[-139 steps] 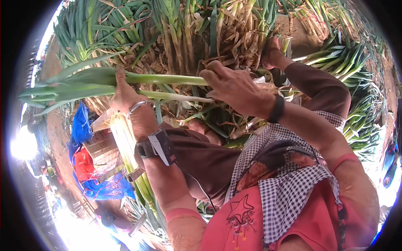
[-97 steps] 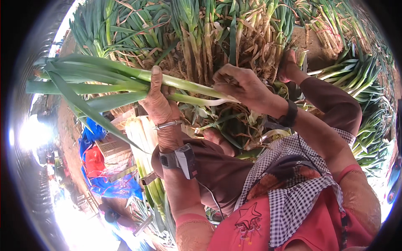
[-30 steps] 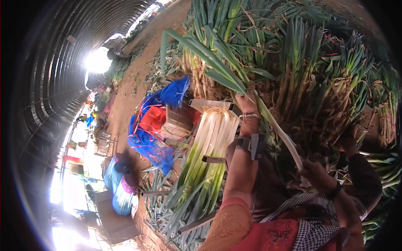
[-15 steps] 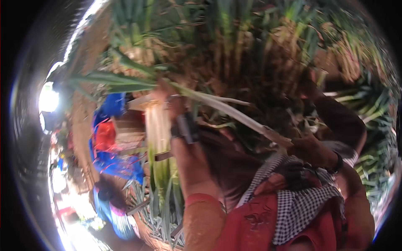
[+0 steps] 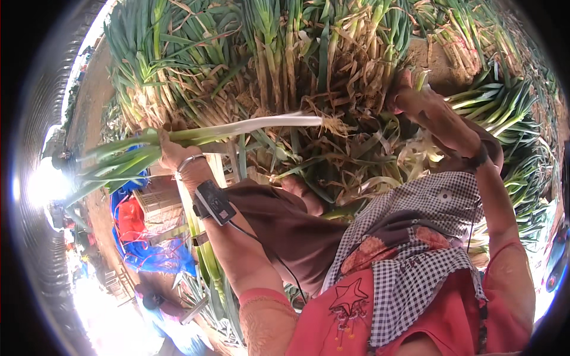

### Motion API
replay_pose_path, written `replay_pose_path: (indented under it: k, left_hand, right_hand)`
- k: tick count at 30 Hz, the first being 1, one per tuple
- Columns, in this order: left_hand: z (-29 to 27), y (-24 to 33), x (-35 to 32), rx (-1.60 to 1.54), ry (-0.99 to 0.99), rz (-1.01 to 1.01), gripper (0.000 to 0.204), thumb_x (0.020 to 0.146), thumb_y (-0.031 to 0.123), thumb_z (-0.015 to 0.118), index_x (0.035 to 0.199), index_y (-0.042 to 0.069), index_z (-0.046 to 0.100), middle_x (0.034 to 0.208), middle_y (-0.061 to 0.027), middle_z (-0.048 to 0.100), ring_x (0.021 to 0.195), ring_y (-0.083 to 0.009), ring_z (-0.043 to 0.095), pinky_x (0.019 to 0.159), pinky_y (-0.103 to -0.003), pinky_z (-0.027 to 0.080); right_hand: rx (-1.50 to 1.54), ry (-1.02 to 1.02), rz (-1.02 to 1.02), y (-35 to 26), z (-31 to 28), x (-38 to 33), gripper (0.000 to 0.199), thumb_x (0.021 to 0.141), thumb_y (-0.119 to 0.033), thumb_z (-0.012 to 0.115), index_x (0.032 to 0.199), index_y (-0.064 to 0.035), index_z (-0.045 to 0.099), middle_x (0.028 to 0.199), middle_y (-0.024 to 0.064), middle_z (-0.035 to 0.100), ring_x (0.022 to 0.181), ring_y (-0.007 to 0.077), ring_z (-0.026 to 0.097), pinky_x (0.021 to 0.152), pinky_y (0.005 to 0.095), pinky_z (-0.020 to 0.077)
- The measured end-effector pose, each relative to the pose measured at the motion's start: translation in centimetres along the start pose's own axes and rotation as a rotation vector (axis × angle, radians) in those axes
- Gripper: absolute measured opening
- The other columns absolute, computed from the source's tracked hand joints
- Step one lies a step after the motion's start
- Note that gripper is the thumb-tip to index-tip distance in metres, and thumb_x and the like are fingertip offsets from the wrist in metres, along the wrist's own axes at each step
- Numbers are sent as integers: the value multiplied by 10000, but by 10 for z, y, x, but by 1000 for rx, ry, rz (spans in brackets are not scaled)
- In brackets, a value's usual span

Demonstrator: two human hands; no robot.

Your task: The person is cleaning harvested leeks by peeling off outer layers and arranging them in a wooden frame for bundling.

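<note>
My left hand (image 5: 173, 155) is closed firmly around a leek (image 5: 249, 126), gripping it where the green leaves meet the stalk. The leek lies nearly level in front of me, leaves out to my left, its white end and frayed roots (image 5: 336, 126) pointing right. My right hand (image 5: 430, 113) is well apart from it, raised near my right foot (image 5: 404, 89), its fingers partly stretched; I cannot tell whether they hold anything. Dry peelings (image 5: 356, 148) lie below the roots, between my feet. Beyond stand leafy bunches (image 5: 273, 59), roots down. Beside my left forearm, more leeks (image 5: 209, 261) lie lengthwise, near a crate (image 5: 157, 210), a red bag (image 5: 130, 219) and blue sheeting (image 5: 157, 256). A green heap (image 5: 516, 178) spreads on my right.
</note>
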State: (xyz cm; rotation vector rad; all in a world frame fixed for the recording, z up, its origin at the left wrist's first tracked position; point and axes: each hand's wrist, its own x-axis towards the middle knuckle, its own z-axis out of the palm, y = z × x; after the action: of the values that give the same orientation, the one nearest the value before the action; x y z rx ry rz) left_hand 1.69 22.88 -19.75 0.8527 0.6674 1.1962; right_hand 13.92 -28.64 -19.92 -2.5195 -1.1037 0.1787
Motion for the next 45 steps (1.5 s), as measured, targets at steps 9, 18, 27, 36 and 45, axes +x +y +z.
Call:
replay_pose_path:
  k: [9,18,27,36,45]
  left_hand:
    - [40,-20,-55,-181,-584,-220,375,918,179,612,1222,-7,494,1098,-168,603,978,-298,605,917,-439,509]
    - [6,15,-34,46,-515,-309,611,883,394,647,1313,-3,472,1243,-147,565,1158,-283,536,1082,-480,369]
    - [173,-13,-208,-71,-919,-577,355,954,142,559,1263,8,447,1005,-70,518,856,-164,538,798,-292,501]
    - [268,13,-453,-247,-1794,-771,736,907,258,648,1440,-55,249,1269,-228,519,1111,-267,590,920,-375,520]
    - [132,-69,-341,385,-1733,-1199,402,968,217,528,1291,-23,516,1064,-144,669,1008,-235,651,917,-351,525]
  right_hand:
    - [121,278,-453,-125,83,105,466,876,-130,561,1301,29,455,1265,200,539,1190,328,510,1012,418,411]
    - [746,98,-491,-72,89,71,323,904,-95,594,1180,29,482,1090,234,581,1002,334,587,867,423,466]
    - [1275,-109,-205,-78,-41,0,660,912,-113,610,1436,-2,224,845,100,570,717,204,581,609,332,496]
    - [1362,831,252,54,-116,-244,586,958,-239,532,1465,-85,283,1102,88,579,832,151,585,676,292,523]
    - [11,824,1288,245,-20,-564,459,884,-74,622,1306,-3,459,1026,94,581,907,166,551,728,317,469]
